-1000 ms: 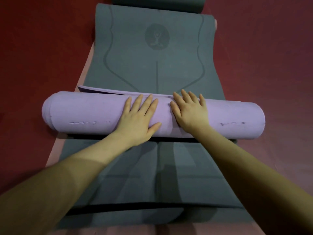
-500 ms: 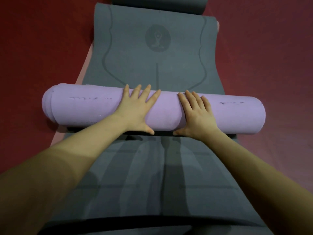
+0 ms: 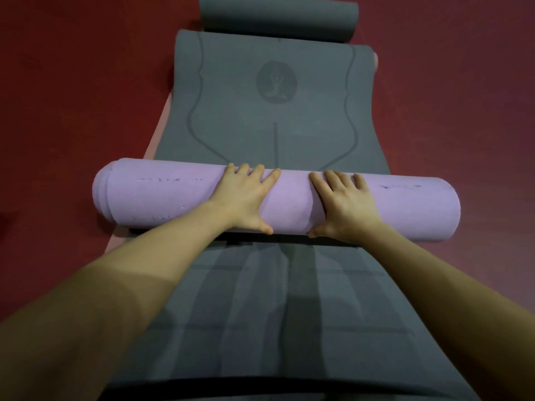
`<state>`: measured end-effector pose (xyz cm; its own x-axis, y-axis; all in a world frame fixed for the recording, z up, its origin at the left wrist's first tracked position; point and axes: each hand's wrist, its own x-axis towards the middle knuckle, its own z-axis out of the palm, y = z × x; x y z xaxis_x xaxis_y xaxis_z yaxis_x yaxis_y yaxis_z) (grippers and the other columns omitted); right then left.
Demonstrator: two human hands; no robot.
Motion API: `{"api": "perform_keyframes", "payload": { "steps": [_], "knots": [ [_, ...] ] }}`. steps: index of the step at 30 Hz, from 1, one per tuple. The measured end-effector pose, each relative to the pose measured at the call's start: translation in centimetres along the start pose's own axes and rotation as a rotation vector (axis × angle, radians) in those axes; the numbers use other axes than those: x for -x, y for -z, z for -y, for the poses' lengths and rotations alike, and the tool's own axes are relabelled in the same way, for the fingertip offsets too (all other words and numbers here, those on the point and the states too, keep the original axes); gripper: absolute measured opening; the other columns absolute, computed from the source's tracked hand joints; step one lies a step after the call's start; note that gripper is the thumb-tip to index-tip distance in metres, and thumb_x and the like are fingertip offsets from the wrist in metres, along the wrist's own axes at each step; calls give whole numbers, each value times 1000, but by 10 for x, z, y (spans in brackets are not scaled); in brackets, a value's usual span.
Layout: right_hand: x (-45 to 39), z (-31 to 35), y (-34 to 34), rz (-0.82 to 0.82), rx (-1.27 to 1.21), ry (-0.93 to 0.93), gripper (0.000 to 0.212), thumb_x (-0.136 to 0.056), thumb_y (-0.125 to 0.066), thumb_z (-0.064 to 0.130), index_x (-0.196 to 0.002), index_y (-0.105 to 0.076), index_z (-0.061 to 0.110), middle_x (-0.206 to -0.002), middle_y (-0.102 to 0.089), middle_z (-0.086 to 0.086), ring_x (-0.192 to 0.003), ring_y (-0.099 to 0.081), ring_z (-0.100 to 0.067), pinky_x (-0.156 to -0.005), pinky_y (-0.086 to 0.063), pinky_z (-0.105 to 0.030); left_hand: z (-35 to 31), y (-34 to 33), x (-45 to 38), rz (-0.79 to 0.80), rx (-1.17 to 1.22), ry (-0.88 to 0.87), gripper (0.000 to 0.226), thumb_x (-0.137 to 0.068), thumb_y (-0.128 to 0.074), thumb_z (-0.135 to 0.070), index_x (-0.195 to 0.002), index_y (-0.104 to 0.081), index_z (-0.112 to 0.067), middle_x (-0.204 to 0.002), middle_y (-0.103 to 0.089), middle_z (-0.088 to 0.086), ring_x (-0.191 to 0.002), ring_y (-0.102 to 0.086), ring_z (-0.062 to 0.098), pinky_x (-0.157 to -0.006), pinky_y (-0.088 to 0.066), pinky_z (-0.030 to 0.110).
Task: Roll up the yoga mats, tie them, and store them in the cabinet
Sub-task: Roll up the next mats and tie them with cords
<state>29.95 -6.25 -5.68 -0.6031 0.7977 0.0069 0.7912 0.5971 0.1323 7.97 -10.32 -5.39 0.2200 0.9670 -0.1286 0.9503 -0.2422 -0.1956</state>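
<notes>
The purple mat [image 3: 289, 198] is rolled into a fat tube & lies sideways across a flat grey mat [image 3: 275, 299] on the red floor [image 3: 72, 82]. Left hand [image 3: 246, 195] & right hand [image 3: 344, 204] lie flat on top of the roll, fingers spread, not gripping, a gap btwn them. Another grey mat roll [image 3: 278, 15] sits at the far end.

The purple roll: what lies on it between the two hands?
Nothing. In the head view, a bare strip of the purple roll separates the left hand from the right hand.
</notes>
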Motion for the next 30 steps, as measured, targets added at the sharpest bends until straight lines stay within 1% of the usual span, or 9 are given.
{"api": "perform_keyframes", "payload": {
  "steps": [3,6,13,18,20,22,24,27,30],
  "knots": [
    [20,2,-3,-63,-16,21,118,-28,-85,61,-128,-54,6,-112,-61,-17,-98,-60,-37,-86,-45,-51,-9,0,18,22,33,-3,122,-60,-59,-81,-151,-4,-23,-150,-27,8,-128,-35,31,-104,-29,46],
    [45,11,-2,-84,-15,38,118,-28,-84,63,-126,-57,5,-111,-63,-18,-95,-62,-38,-83,-47,-50,-23,0,43,25,48,3,120,-62,-58,-81,-152,-3,-24,-152,-24,7,-130,-32,30,-107,-25,45],
    [99,33,11,7,-33,47,116,-30,-80,67,-126,-57,7,-111,-64,-15,-93,-63,-35,-81,-48,-46,-48,5,97,65,64,-12,119,-62,-57,-81,-151,-4,-24,-152,-26,5,-130,-34,28,-106,-27,43],
    [122,45,22,108,-62,80,110,-42,-69,74,-130,-52,10,-112,-64,-9,-95,-62,-33,-77,-46,-41,-58,7,129,118,105,-35,118,-62,-59,-80,-151,-7,-24,-152,-27,4,-130,-35,28,-107,-30,42],
    [124,48,26,119,-79,75,111,-48,-72,72,-139,-44,14,-127,-57,-9,-111,-56,-32,-88,-41,-42,-56,8,130,132,129,-40,118,-62,-61,-79,-151,-7,-25,-153,-26,4,-132,-34,28,-107,-30,42],
    [123,48,29,170,-123,46,114,-56,-75,68,-149,-29,21,-145,-42,-5,-131,-41,-28,-103,-29,-39,-51,8,127,153,169,-40,119,-61,-61,-80,-152,-6,-26,-154,-23,5,-135,-31,28,-109,-28,42],
    [121,49,32,229,-144,15,116,-61,-74,66,-152,-15,25,-153,-28,-3,-141,-26,-23,-112,-18,-37,-49,8,126,162,169,-61,119,-63,-57,-81,-152,-2,-25,-156,-18,9,-138,-26,30,-112,-24,44],
    [126,52,33,286,-129,-47,116,-65,-72,66,-153,-4,31,-159,-14,-2,-146,-12,-22,-116,-12,-50,-53,3,134,112,138,-110,108,-74,-49,-77,-152,2,-24,-159,-8,14,-143,-16,34,-115,-14,46],
    [142,58,32,261,-70,-129,109,-70,-66,68,-152,0,38,-160,-8,0,-146,-9,-25,-112,-14,-59,-60,2,141,68,131,-104,91,-86,-37,-70,-152,4,-23,-159,-3,13,-145,-10,33,-115,-8,45]
  ]
}}
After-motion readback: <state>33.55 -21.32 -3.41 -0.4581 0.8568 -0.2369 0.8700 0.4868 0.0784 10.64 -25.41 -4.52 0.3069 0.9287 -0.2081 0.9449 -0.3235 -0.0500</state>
